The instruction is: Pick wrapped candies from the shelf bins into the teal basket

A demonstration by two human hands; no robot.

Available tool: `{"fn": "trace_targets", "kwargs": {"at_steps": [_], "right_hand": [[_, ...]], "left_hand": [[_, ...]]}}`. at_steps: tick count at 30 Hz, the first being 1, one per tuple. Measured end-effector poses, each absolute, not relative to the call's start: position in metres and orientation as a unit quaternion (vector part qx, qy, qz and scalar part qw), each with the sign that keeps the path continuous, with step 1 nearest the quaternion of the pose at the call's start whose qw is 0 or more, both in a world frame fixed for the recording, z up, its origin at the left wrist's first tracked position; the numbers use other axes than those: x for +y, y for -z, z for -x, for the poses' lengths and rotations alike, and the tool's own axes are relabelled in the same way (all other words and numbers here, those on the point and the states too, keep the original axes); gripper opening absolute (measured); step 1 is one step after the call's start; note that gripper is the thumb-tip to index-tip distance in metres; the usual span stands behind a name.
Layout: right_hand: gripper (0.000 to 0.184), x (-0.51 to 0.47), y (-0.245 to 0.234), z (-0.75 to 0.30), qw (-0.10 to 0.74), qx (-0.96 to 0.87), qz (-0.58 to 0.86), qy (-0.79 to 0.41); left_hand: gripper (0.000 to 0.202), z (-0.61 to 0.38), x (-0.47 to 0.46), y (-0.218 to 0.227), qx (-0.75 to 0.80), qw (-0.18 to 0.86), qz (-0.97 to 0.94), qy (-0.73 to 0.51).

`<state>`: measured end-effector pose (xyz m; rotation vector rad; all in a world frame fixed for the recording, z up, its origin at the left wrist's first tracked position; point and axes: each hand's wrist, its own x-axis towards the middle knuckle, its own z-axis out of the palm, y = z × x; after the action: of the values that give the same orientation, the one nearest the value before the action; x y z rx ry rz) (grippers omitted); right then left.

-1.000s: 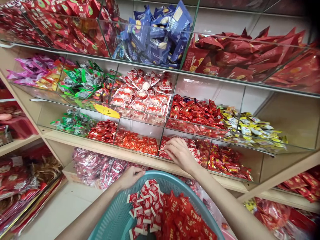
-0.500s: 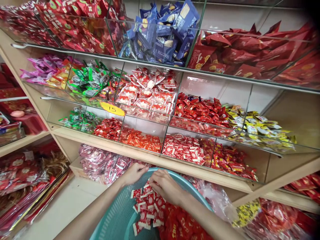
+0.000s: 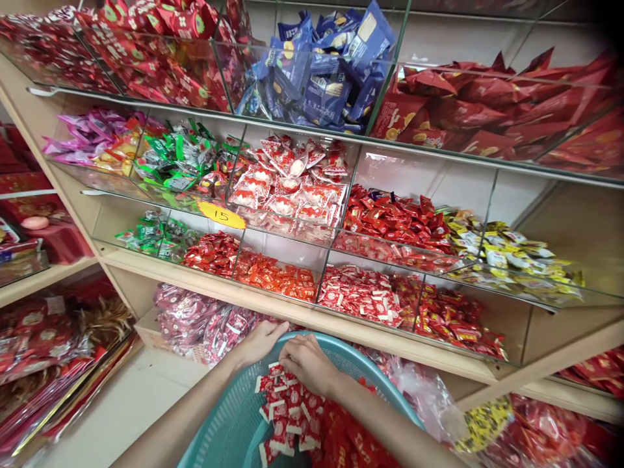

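A teal plastic basket (image 3: 221,422) with slotted sides stands below the shelf front. At its far left rim is my left hand (image 3: 263,339), closed over the edge with the thumb on top. My right hand (image 3: 307,363) reaches inside, its fingers bunched together at the top of a heap of red-and-white wrapped candies (image 3: 292,409). A candy shows right at those fingertips, though the palm hides most of what they hold. Beside the heap, partly behind my right forearm, lie larger red packets (image 3: 336,435).
Glass-fronted shelf bins hold red-and-white candies (image 3: 358,292), orange-red candies (image 3: 277,273), blue packets (image 3: 326,71) and yellow ones (image 3: 507,250). A yellow price tag (image 3: 221,215) reads 15. Plastic bags (image 3: 195,318) of candy lie under the wooden shelf edge (image 3: 439,351).
My right hand has shifted slightly left and down over the red-and-white candies. My left hand stays on the rim. The whole view has moved a little.
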<state>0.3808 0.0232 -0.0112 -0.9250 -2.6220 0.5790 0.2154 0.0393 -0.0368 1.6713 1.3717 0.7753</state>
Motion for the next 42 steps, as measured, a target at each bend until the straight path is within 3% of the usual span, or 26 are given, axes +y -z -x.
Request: {"fn": "trace_targets", "kwargs": {"at_steps": [6, 12, 20, 25, 42], "right_hand": [[0.010, 0.025, 0.013, -0.381, 0.175, -0.898, 0.354, -0.193], [0.007, 0.025, -0.019, -0.405, 0.249, -0.887, 0.356, -0.159], [0.017, 0.061, -0.056, -0.456, 0.357, -0.801, 0.480, -0.001], [0.023, 0.080, -0.053, -0.472, 0.335, -0.775, 0.529, 0.084], [0.018, 0.087, -0.042, -0.463, 0.269, -0.765, 0.578, 0.092]], "left_hand": [[0.061, -0.214, 0.041, 0.040, 0.552, 0.405, -0.664, -0.301], [0.062, -0.217, 0.040, 0.037, 0.556, 0.411, -0.660, -0.295], [0.063, -0.215, 0.039, 0.038, 0.545, 0.436, -0.655, -0.289], [0.061, -0.214, 0.040, 0.040, 0.541, 0.437, -0.656, -0.293], [0.062, -0.214, 0.042, 0.042, 0.546, 0.424, -0.665, -0.282]]}}
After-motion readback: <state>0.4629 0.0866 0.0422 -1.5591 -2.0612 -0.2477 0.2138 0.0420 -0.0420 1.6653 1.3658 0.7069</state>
